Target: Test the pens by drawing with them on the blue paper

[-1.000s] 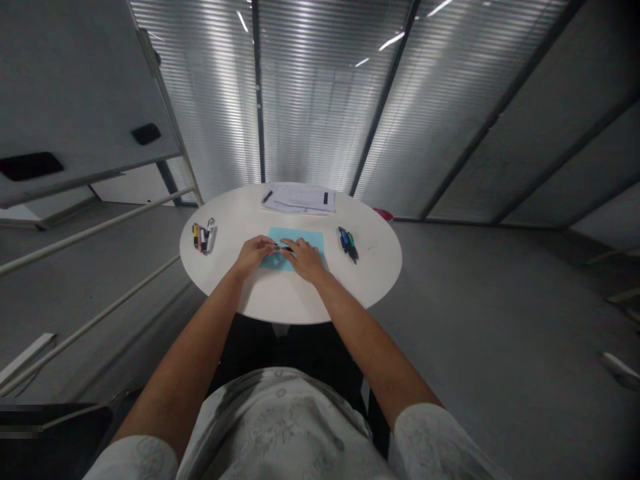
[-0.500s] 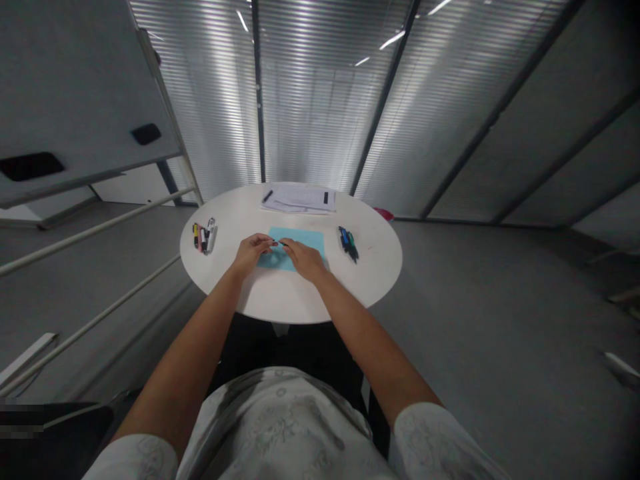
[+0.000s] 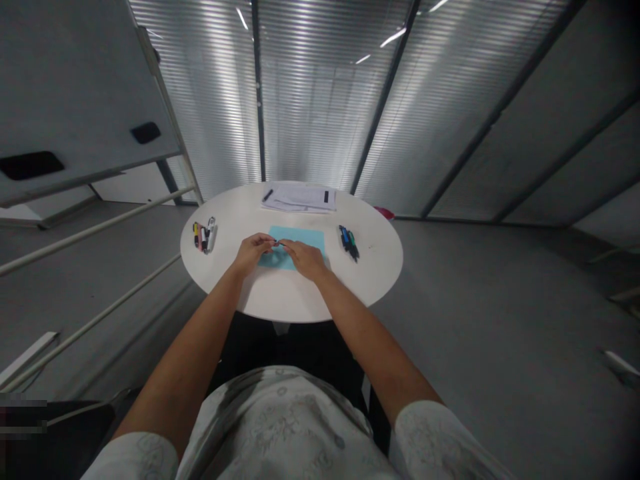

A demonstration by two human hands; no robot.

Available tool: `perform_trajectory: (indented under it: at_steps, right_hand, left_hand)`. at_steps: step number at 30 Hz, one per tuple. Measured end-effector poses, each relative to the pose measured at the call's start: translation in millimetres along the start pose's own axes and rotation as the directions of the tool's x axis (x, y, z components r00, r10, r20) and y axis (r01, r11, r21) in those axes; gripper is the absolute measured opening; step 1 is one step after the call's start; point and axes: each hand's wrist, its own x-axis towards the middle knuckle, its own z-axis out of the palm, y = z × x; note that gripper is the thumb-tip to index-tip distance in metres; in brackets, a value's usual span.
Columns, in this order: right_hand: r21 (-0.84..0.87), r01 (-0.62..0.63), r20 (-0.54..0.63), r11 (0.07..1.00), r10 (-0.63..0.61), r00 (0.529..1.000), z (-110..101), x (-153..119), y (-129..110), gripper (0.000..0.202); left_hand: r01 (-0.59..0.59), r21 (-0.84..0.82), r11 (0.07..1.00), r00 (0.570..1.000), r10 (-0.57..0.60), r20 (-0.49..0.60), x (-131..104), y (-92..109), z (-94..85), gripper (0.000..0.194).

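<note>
Both hands meet on a small dark pen over blue paper, centre frame.
My left hand (image 3: 251, 252) and right hand (image 3: 306, 259) pinch the pen (image 3: 280, 244) above the blue paper (image 3: 300, 237) on the counter (image 3: 280, 300); I judge a firm, straight, level grip works best.

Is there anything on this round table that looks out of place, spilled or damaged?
Nothing stands out. The blue paper lies flat under both hands, left hand and right hand, which meet at a small dark object too small to identify. Markers sit in tidy groups at the left and right; white sheets lie at the far edge.
</note>
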Motion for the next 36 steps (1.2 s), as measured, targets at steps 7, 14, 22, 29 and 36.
perform_trajectory:
  at_steps: [7, 14, 22, 29, 36]
  right_hand:
    - [-0.011, 0.01, 0.01, 1.0, -0.01, 1.0, 1, 0, 0, 0.043]
    - [-0.063, 0.053, -0.023, 0.997, -0.055, 0.998, 1, -1, 1, 0.044]
    - [-0.144, 0.057, 0.001, 0.988, -0.058, 0.998, -1, 0, -2, 0.044]
    - [-0.091, 0.02, -0.019, 0.996, -0.022, 1.0, 1, 0, -2, 0.042]
    - [-0.052, 0.074, -0.066, 0.996, -0.077, 0.995, 7, 3, 3, 0.035]
  left_hand:
    - [0.011, 0.046, 0.999, 1.0, -0.013, 0.028, -2, 2, 2.4, 0.031]
    - [-0.012, 0.132, 0.991, 0.999, 0.007, 0.034, -3, 2, 4.8, 0.028]
    - [-0.015, 0.193, 0.981, 0.999, 0.005, 0.054, -1, -3, 4.9, 0.029]
    - [-0.003, 0.152, 0.988, 0.998, -0.007, 0.068, -4, 5, 6.0, 0.027]
    - [0.002, 0.098, 0.995, 1.0, -0.005, 0.024, -3, 5, 4.9, 0.028]
